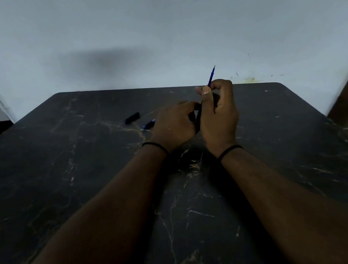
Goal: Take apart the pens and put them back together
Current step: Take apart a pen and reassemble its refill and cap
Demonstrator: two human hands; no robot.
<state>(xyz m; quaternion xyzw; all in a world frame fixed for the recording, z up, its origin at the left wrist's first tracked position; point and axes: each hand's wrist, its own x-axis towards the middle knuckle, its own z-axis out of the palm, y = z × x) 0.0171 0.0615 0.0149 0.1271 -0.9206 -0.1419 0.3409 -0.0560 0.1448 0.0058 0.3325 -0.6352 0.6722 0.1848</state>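
Right hand [218, 113]: it is rising above the far middle of the table, fingers curled and thumb pressing in, pinching a thin blue refill [211, 76].
Refill: it is sticking up and away out of the top of the right fist, tilting slightly right, its tip pointing toward the wall [155, 24].
Left hand [173, 124]: it is sitting just beside the right hand, touching it, fingers closing around a dark pen barrel [198, 115] that is running down between the two hands; most of the barrel is hiding behind the fingers.
Loose pen pieces: a black-and-blue cap [132, 117] is lying on the table to the left of the hands, well clear of them; a second blue piece [148, 124] is lying nearer, just beside the left hand's knuckles.
Wrists: each one is wearing a thin black band.
Table [66, 189]: its dark marbled surface is lying under both forearms.
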